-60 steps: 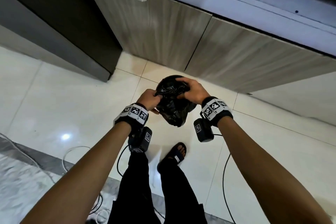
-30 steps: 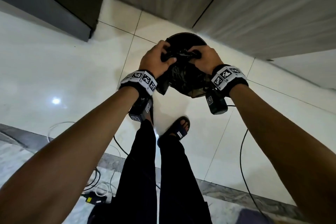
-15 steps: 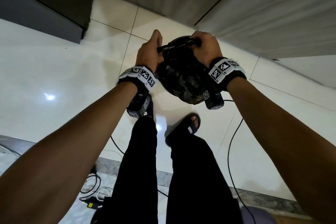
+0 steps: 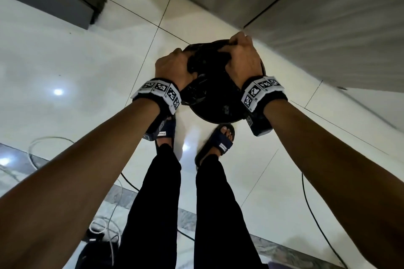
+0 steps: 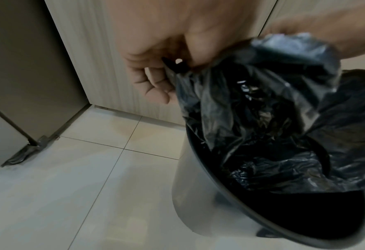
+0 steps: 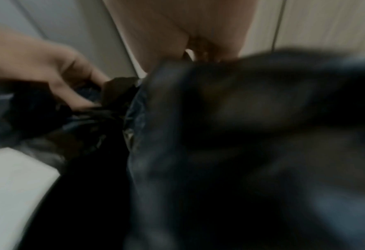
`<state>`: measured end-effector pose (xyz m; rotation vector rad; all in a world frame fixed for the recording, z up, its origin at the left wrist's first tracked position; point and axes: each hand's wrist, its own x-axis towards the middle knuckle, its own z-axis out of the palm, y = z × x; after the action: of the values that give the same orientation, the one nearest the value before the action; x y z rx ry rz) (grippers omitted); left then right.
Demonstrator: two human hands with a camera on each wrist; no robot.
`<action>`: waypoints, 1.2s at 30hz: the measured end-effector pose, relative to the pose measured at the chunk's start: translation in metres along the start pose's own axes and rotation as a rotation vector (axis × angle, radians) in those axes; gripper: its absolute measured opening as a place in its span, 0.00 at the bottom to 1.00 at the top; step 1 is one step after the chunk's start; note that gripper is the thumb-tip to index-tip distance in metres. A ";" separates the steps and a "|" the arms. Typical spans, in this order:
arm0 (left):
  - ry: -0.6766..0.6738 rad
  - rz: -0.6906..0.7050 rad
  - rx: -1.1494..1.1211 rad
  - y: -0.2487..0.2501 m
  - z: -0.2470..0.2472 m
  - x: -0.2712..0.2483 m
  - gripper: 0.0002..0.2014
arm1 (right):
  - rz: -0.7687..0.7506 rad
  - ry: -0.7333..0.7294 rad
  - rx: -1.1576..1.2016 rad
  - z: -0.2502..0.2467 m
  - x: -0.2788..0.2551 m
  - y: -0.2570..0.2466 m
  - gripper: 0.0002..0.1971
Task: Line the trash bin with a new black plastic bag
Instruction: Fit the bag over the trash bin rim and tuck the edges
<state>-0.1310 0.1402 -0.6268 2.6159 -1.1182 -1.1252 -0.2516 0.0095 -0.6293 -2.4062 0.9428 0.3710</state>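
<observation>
My left hand [image 4: 172, 67] pinches the black bag's [image 5: 262, 104] mouth just above the trash bin's [image 5: 200, 203] left rim; the bag droops into the bin; my right hand [image 4: 242, 59], its grip clenched on the mouth's far side, nearer the cabinet.

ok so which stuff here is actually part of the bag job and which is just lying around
Part of the job:
black plastic bag, held by left hand and right hand
trash bin

Just lying about:
cables on the floor
wood cabinet doors
</observation>
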 end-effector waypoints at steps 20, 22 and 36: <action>0.096 -0.130 -0.105 -0.023 0.027 0.051 0.21 | 0.214 0.028 -0.021 0.027 0.038 0.036 0.29; 0.095 -0.126 -0.064 -0.032 0.018 0.055 0.21 | 0.204 0.000 0.054 0.027 0.037 0.034 0.30; 0.092 0.129 -0.024 -0.002 -0.021 0.055 0.18 | 0.220 0.047 0.094 0.022 0.044 -0.020 0.22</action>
<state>-0.0904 0.1011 -0.6450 2.5080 -1.2264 -0.9767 -0.2072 0.0104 -0.6589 -2.2418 1.2241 0.3425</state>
